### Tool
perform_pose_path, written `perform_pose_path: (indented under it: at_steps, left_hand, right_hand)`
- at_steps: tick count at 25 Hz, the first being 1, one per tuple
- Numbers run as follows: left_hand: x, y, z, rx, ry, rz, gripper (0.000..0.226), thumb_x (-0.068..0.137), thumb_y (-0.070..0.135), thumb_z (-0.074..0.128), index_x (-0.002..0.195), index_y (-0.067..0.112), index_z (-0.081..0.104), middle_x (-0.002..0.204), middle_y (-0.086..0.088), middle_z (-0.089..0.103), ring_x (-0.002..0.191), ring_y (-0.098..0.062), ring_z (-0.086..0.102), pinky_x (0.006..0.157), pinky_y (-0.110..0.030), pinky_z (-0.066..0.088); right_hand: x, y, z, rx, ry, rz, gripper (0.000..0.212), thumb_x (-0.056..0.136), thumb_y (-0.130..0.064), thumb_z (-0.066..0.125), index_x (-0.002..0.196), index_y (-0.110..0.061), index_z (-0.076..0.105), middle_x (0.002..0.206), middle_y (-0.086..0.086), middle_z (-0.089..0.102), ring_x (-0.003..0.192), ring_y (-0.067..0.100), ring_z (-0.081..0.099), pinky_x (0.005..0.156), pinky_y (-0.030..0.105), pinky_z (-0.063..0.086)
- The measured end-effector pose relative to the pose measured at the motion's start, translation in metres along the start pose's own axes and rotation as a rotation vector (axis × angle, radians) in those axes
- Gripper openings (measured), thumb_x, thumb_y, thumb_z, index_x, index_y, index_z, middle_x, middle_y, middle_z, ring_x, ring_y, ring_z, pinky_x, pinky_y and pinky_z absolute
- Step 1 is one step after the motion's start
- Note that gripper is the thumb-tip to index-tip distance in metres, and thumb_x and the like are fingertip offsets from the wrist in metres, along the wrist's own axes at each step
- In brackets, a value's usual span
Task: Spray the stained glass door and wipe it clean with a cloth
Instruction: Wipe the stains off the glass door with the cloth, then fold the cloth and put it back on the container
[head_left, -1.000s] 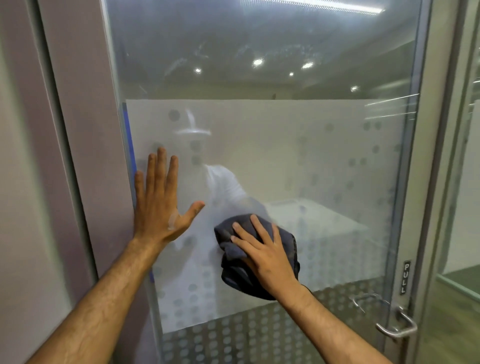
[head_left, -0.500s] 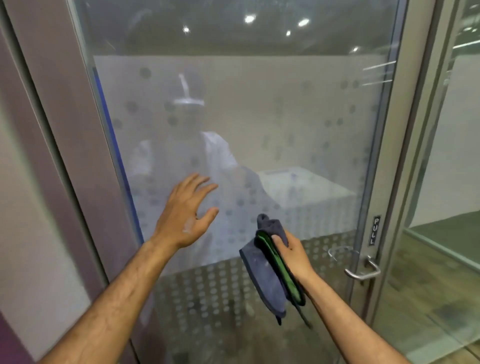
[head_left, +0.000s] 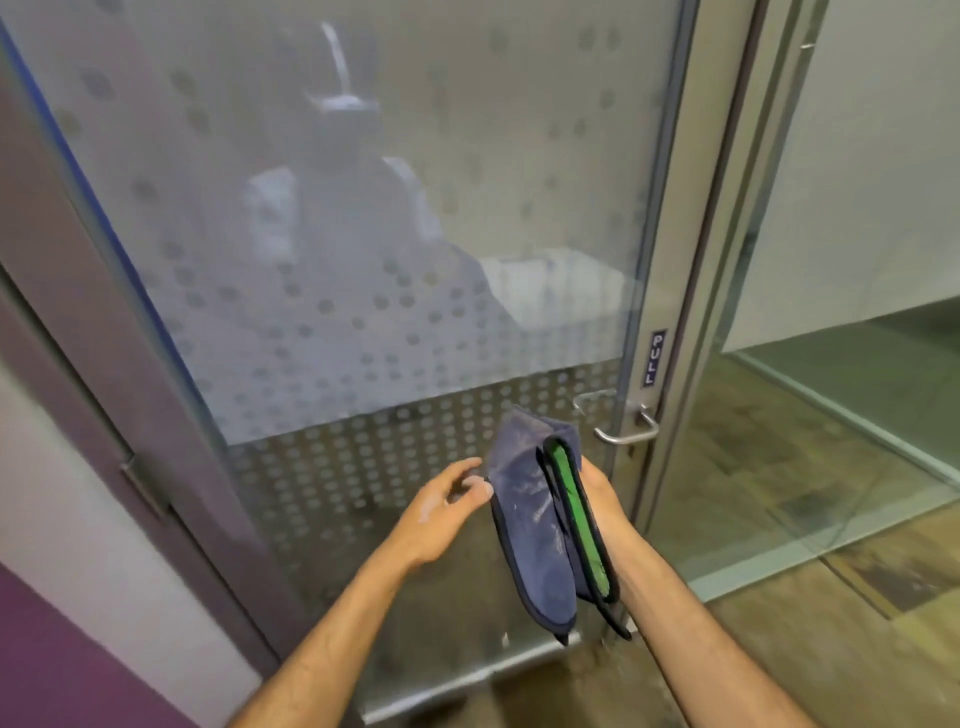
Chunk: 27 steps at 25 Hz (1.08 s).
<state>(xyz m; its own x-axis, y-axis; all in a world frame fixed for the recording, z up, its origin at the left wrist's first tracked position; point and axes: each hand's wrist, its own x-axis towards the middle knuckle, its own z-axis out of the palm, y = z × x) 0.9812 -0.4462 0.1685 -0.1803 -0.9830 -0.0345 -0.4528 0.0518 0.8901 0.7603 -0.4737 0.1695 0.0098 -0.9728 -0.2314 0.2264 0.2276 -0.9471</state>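
Note:
The frosted glass door (head_left: 363, 234) with a dotted pattern fills the view in front of me. A folded dark blue cloth (head_left: 540, 525) with a green inner face hangs away from the glass, low near the door's bottom half. My right hand (head_left: 605, 501) grips it from the right side, mostly hidden behind the folds. My left hand (head_left: 441, 501) is just left of the cloth, fingers loosely curled, fingertips at the cloth's edge; whether they pinch it is unclear. No spray bottle is in view.
A metal lever handle (head_left: 626, 428) and a small PULL label (head_left: 655, 357) sit on the door's right frame. A grey door frame with a hinge (head_left: 143, 483) stands at the left. A glass partition and wooden floor (head_left: 810, 467) lie to the right.
Both hands came off the glass and dropped lower. The cloth, pressed flat on the door a second ago, now hangs folded in my right hand, and my left hand has moved over to it.

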Motion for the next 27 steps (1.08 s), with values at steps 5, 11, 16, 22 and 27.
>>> perform_pose_path:
  at_steps: [5, 11, 16, 22, 27]
  left_hand:
    - [-0.017, 0.007, 0.074, -0.474, -0.128, -0.167, 0.031, 0.105, 0.028, 0.046, 0.103, 0.029, 0.077, 0.088, 0.006, 0.073, 0.084, -0.012, 0.065, 0.076, -0.019, 0.054]
    - [-0.021, 0.025, 0.124, -0.398, 0.05, -0.144, 0.014, 0.107, 0.017, 0.056, 0.11, 0.014, 0.07, 0.09, 0.003, 0.078, 0.078, -0.005, 0.073, 0.064, -0.018, 0.053]
    - [-0.017, 0.026, 0.135, -0.315, 0.026, -0.064, 0.008, 0.107, 0.017, 0.057, 0.102, 0.018, 0.064, 0.077, 0.014, 0.072, 0.07, -0.005, 0.068, 0.06, -0.019, 0.051]
    - [-0.005, 0.037, 0.142, -0.277, -0.129, 0.028, 0.01, 0.107, 0.012, 0.056, 0.099, 0.012, 0.063, 0.075, 0.012, 0.067, 0.068, -0.005, 0.062, 0.06, -0.017, 0.048]
    - [0.007, 0.043, 0.142, -0.292, -0.218, 0.119, 0.017, 0.11, 0.013, 0.05, 0.106, 0.008, 0.066, 0.081, 0.01, 0.07, 0.074, -0.005, 0.065, 0.069, -0.018, 0.051]
  right_hand:
    - [-0.013, 0.013, -0.048, 0.144, -0.082, 0.231, 0.068, 0.111, -0.018, 0.036, 0.046, -0.019, 0.055, 0.044, -0.002, 0.046, 0.04, 0.008, 0.047, 0.048, 0.013, 0.046]
    - [-0.057, 0.027, -0.089, 0.332, -0.203, 0.3, 0.03, 0.084, -0.043, 0.076, 0.087, -0.013, 0.078, 0.091, 0.014, 0.075, 0.084, 0.03, 0.072, 0.076, 0.037, 0.058]
    - [-0.072, 0.059, -0.131, 0.444, -0.069, 0.374, 0.087, 0.092, -0.08, 0.034, 0.133, -0.012, 0.069, 0.133, 0.019, 0.069, 0.122, 0.038, 0.067, 0.106, 0.051, 0.052]
    - [-0.101, 0.06, -0.125, 0.229, -0.04, 0.221, 0.045, 0.096, -0.048, 0.064, 0.131, -0.019, 0.07, 0.125, 0.012, 0.074, 0.116, 0.032, 0.071, 0.102, 0.053, 0.055]
    - [-0.116, 0.059, -0.122, 0.22, 0.183, 0.151, 0.039, 0.1, -0.042, 0.062, 0.129, -0.016, 0.068, 0.118, 0.012, 0.077, 0.108, 0.031, 0.075, 0.094, 0.053, 0.06]
